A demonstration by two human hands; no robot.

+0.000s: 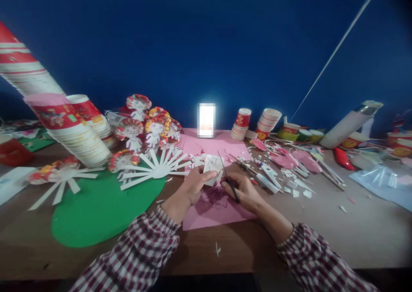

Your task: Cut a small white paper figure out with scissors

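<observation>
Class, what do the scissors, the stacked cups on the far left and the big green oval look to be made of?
Scissors: thin grey blades, probably metal; dark handles, perhaps plastic.
Stacked cups: likely printed paper, going by the pale rims.
Green oval: flat, matte, apparently card or paper.

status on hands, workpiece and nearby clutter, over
left hand gripping white paper piece; right hand holding scissors; paper scraps scattered beside right hand

Both forearms reach in from the bottom corners, converging at the centre of the frame. The left hand (pixel 195 184) is closed in a pinch, thumb extended toward the right; the right hand (pixel 243 190), just beside it, has its fingers curled, wrist angled toward upper left.
</observation>
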